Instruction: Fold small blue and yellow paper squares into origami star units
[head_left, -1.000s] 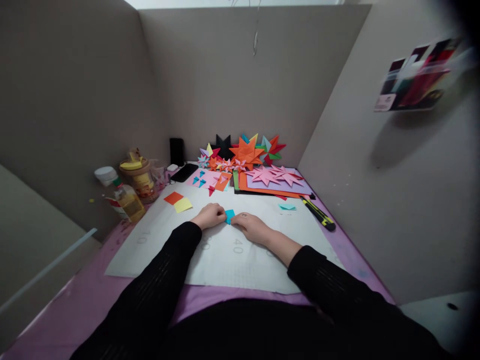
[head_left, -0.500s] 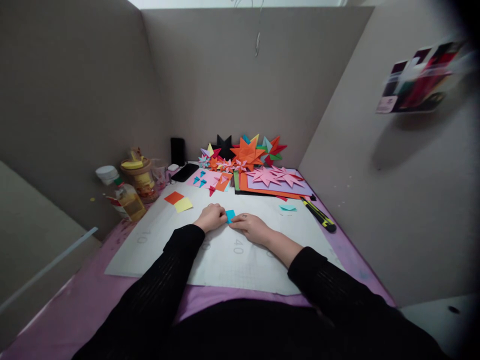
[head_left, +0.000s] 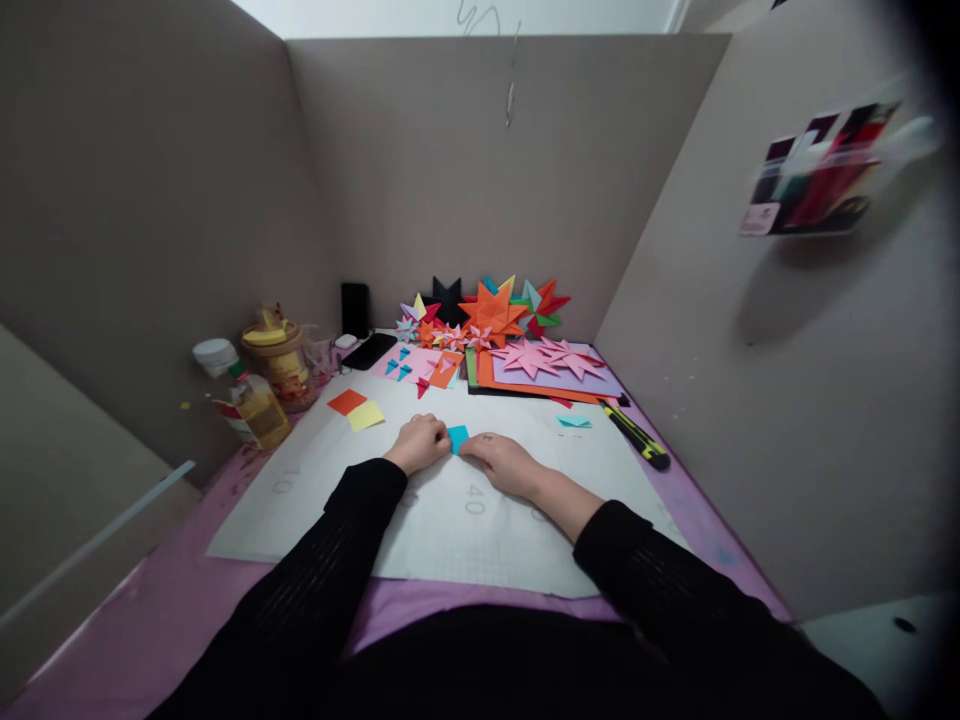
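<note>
A small blue paper piece (head_left: pixel 458 437) lies on the white sheet (head_left: pixel 450 540) between my two hands. My left hand (head_left: pixel 420 443) is closed, its curled fingers at the paper's left edge. From the other side, my right hand (head_left: pixel 506 463) pinches the paper's right edge with its fingers together. Fingertips cover part of the paper, so its folds are hard to make out. To the left rest an orange paper square (head_left: pixel 346 402) and a yellow one (head_left: pixel 366 416). A folded turquoise paper (head_left: pixel 574 422) lies off to the right.
A yellow-black utility knife (head_left: pixel 637 438) lies at the right edge. Behind are folded paper stars (head_left: pixel 491 312), stacked coloured sheets (head_left: pixel 540 385) and a phone (head_left: pixel 370 351). A bottle of yellowish liquid (head_left: pixel 262 410) and a lidded jar (head_left: pixel 285 370) stand left. Grey partitions surround the desk.
The view has tipped up slightly, so most things sit a little lower. Both hands stay at the blue paper, which looks slightly turned.
</note>
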